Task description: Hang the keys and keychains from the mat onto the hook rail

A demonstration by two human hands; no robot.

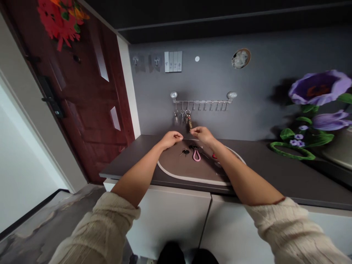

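My left hand (171, 139) and my right hand (202, 135) are both stretched out over a dark oval tray (176, 172) with a pale rim on the countertop. Each hand is pinched closed, and the fingertips face each other; what they pinch is too small to make out. In the tray below them lie a black key bunch (185, 151) and a pink looped strap with keys (196, 154). A red item (213, 156) shows by my right wrist. Just behind the hands, a metal hook rail (202, 102) on the wall carries several hanging keys (184, 116).
A dark red door (82, 91) stands at the left. The dark countertop (261, 161) tops white cabinets (170, 216). Purple artificial flowers (319, 110) sit at the right. Wall switches (173, 61) are above the rail.
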